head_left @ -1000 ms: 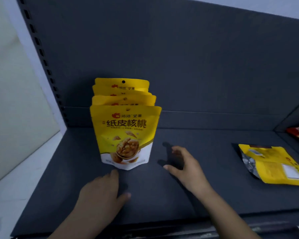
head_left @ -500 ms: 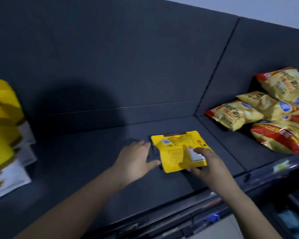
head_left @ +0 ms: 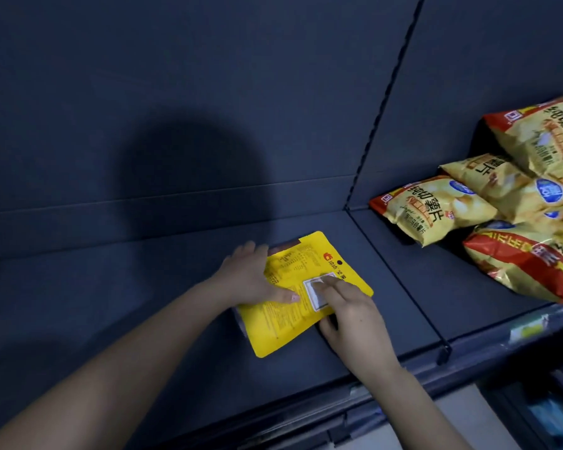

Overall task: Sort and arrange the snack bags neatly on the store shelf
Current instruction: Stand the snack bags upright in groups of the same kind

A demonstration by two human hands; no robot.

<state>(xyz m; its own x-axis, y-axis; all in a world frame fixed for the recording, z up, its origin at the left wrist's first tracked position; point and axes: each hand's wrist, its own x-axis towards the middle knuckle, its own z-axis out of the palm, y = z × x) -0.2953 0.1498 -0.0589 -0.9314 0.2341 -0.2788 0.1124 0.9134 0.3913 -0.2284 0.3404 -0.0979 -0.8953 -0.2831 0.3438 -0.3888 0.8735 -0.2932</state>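
Observation:
A flat yellow snack pouch (head_left: pixel 283 319) lies back side up on the dark shelf (head_left: pixel 143 303), its white label facing me. My left hand (head_left: pixel 247 277) grips its left edge, thumb pressed on top. My right hand (head_left: pixel 348 313) holds its right edge, fingers over the white label and thumb under the lower side. The pouch's near corner looks slightly raised off the shelf.
A thin divider rail (head_left: pixel 400 280) runs front to back just right of the pouch. Beyond it several yellow and red chip bags (head_left: pixel 436 212) are piled in a heap. The shelf's front lip (head_left: pixel 306 417) with price tags is close to my forearms.
The view swung right, away from the standing row of yellow pouches. Both hands reached the lying pouch and closed on its two edges; it has turned slightly.

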